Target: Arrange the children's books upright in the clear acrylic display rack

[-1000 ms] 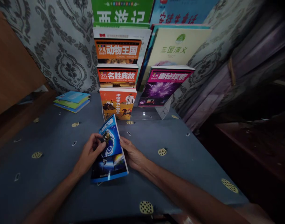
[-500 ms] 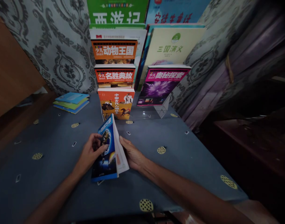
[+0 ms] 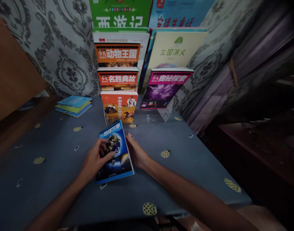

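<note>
A blue children's book (image 3: 116, 160) with a globe on its cover is held closed and tilted above the table. My left hand (image 3: 97, 158) grips its left side, the thumb and bent fingers resting on the front cover. At the book's right edge is my right hand (image 3: 138, 154), its thumb pointing up along the edge and its other fingers hidden behind the book. Just beyond, an orange book (image 3: 120, 106) stands in the lowest front place of a clear display rack (image 3: 164, 116).
Behind it, more books fill the rack, including a purple one (image 3: 164, 91) and a cream one (image 3: 173, 48). Several thin books (image 3: 73, 102) lie stacked at the table's back left. The blue tablecloth (image 3: 185, 170) has a pineapple print. A curtain (image 3: 216, 86) hangs at right.
The book has closed; its parted back pages have come together with the cover. Its front cover has turned to face me more fully. Both hands have stayed at its sides.
</note>
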Demonstrator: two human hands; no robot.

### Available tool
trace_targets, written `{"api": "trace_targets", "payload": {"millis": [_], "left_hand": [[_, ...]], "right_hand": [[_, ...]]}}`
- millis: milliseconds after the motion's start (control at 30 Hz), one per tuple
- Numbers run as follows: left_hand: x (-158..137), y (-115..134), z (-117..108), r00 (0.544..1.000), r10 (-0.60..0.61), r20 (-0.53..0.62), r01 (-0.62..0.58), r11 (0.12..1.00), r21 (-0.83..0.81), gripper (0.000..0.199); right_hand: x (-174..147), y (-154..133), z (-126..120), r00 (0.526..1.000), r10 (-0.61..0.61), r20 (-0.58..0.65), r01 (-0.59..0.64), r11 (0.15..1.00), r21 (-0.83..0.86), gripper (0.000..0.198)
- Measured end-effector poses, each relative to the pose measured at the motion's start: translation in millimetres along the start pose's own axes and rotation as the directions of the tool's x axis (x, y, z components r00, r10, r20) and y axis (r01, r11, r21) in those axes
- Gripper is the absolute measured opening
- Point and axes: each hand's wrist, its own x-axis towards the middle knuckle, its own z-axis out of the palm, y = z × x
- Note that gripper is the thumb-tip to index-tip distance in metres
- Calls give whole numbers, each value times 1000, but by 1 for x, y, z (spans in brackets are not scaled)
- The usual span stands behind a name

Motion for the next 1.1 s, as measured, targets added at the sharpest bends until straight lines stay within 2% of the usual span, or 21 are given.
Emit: {"api": "trace_targets", "payload": {"millis": [133,233,300,367,433,533,733,800,900,1000,1100], "left_hand": [[-2,-2,-1,997,80,-22,-76,983,167,41],[3,-6,-10,976,155,-151,-118,966,229,41],[9,-10,-20,951,159,-265,-104,972,210,48],[14,-12,-30,948,72,-309,-57,997,57,54],[17,-11,-37,976,-92,-199,52,979,-196,56],[18,-3,-44,966,-256,41,244,845,-475,59],[12,10,-46,932,-299,204,354,638,-684,67],[10,10,-45,932,-288,221,356,601,-715,68],[8,13,-45,943,-257,211,327,599,-730,65],[7,19,-46,966,-198,166,255,639,-726,59],[9,28,-47,990,-109,91,141,693,-707,52]], "right_hand": [[1,-4,-4,997,-64,-33,58,986,-153,49],[3,-3,-8,998,-67,-4,65,987,-150,43],[4,-3,-9,997,-73,16,74,988,-133,41],[5,-2,-10,997,-78,26,81,991,-106,41],[6,-3,-11,996,-81,27,83,993,-84,42],[8,-6,-13,997,-74,39,77,994,-75,42],[8,-11,-17,983,-7,182,17,999,-50,46],[7,-12,-16,976,23,217,-17,999,-30,47],[6,-15,-14,977,22,214,-15,999,-33,47],[4,-25,-10,977,-52,207,76,991,-106,48],[-1,-39,-5,959,-185,215,234,945,-230,43]]}}
